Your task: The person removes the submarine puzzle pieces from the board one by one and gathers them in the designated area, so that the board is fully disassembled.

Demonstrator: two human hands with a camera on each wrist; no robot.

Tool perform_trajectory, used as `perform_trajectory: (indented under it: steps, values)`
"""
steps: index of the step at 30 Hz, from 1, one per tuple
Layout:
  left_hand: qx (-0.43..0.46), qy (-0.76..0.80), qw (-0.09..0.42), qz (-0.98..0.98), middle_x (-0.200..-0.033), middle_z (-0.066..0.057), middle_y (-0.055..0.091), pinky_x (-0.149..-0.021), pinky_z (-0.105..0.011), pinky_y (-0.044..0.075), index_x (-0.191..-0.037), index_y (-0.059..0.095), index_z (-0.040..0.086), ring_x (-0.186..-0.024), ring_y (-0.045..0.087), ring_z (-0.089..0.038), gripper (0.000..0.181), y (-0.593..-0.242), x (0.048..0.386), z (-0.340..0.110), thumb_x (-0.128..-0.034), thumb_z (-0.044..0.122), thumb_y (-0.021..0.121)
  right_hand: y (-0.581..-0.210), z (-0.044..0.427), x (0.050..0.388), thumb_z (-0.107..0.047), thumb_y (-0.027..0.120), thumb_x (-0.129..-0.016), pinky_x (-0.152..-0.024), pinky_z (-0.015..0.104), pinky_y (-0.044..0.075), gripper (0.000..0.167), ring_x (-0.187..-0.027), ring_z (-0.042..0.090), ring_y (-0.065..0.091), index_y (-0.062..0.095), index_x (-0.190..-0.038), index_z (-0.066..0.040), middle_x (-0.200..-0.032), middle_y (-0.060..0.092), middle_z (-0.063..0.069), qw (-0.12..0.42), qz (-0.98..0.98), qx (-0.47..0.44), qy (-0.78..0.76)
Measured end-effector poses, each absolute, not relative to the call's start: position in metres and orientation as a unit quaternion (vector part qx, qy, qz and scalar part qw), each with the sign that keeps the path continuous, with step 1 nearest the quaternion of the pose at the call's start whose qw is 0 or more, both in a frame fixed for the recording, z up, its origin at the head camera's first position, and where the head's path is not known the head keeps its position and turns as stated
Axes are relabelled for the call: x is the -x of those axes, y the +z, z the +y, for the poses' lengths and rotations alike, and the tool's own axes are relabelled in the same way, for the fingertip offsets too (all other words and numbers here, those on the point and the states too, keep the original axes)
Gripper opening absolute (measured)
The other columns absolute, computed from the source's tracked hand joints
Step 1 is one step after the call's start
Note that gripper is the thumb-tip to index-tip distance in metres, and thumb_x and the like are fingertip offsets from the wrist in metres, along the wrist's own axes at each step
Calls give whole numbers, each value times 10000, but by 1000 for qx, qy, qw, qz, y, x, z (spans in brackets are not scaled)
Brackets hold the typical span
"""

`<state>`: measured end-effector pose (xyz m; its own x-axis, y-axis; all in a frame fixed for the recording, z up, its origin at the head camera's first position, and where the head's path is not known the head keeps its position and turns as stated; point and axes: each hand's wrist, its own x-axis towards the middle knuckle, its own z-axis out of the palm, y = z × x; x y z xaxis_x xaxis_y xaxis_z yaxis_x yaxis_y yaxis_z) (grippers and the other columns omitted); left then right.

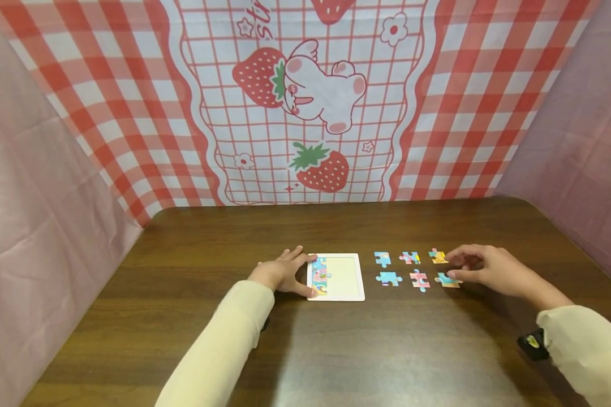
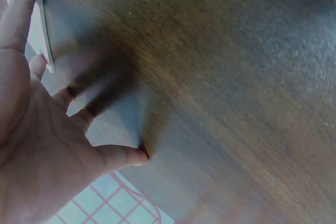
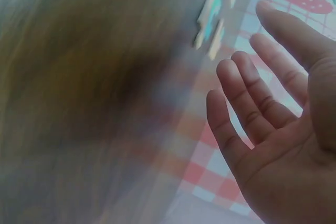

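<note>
A square white-rimmed puzzle tray [image 1: 361, 278] lies on the table, with a column of joined jigsaw pieces [image 1: 322, 275] along its left side. My left hand [image 1: 281, 273] spans the tray's left edge, thumb and index finger touching its near and far corners, the other fingers spread on the wood. To the right of the tray, loose jigsaw pieces lie in two rows. My right hand [image 1: 496, 271] is at the right end of these rows, beside a yellow piece [image 1: 438, 257] and a teal piece [image 1: 448, 280]. In the right wrist view the fingers [image 3: 231, 124] are loosely bent, holding nothing.
Other loose pieces between tray and right hand include a blue one [image 1: 388, 278], a pink one [image 1: 420, 280] and a multicoloured one [image 1: 410, 258]. Behind the brown wooden table [image 1: 387, 345] hangs a red-and-white strawberry cloth [image 1: 305, 169]; pink fabric [image 1: 46, 169] hangs at the sides.
</note>
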<state>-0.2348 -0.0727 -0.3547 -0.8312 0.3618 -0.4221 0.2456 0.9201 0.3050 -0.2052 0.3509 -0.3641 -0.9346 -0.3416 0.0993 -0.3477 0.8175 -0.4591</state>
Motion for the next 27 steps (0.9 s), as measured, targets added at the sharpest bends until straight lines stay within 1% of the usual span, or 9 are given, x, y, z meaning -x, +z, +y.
perform_trajectory:
  steps: [4,7,13,17,21,23,27]
  values:
    - [-161,119,242,950,-1710,-42,99,-1114,-767,164,-1607,295,314,-1562,80,-297,865,-354,235,-73,-896,489,757,-359,338,206,-238,813,-883,-680,250,528,320,-827,10,620,733,-1146,-75,-960,705,-18,22,-946,-184,267]
    - [-161,122,241,949,-1709,-40,104,-1112,-769,164,-1603,302,318,-1562,82,-299,862,-355,235,-74,-894,486,761,-356,326,206,-226,811,-885,-654,249,519,301,-804,11,623,737,-1138,-80,-930,700,-32,35,-940,-192,281]
    - [-159,130,241,948,-1710,-33,103,-1114,-771,149,-1600,304,327,-1563,75,-295,863,-356,236,-74,-889,485,767,-351,298,207,-246,811,-885,-602,254,490,279,-782,55,608,744,-1106,-89,-893,693,-32,36,-936,-176,301]
    - [-158,132,241,948,-1710,-31,102,-1116,-771,143,-1601,299,328,-1563,71,-295,866,-356,236,-74,-890,487,766,-348,278,209,-271,802,-892,-612,259,471,279,-793,102,594,752,-1095,-86,-862,673,-35,39,-934,-167,313]
    - [-158,134,242,948,-1710,-28,97,-1118,-771,136,-1604,289,327,-1563,69,-291,871,-357,236,-74,-891,488,763,-345,259,211,-280,790,-901,-642,280,490,310,-823,146,602,743,-1118,-63,-901,692,-13,31,-931,-166,325]
    - [-159,133,242,948,-1711,-26,94,-1118,-772,133,-1606,286,326,-1564,69,-288,873,-357,236,-74,-892,488,762,-344,250,212,-283,793,-899,-659,279,494,321,-837,150,605,741,-1120,-57,-914,699,-13,30,-930,-167,327]
    - [-157,128,242,949,-1711,-15,96,-1121,-768,134,-1606,287,332,-1564,76,-279,868,-356,235,-74,-894,488,760,-342,232,216,-276,800,-892,-664,281,482,315,-809,148,594,743,-1102,-48,-859,669,-18,29,-926,-172,336]
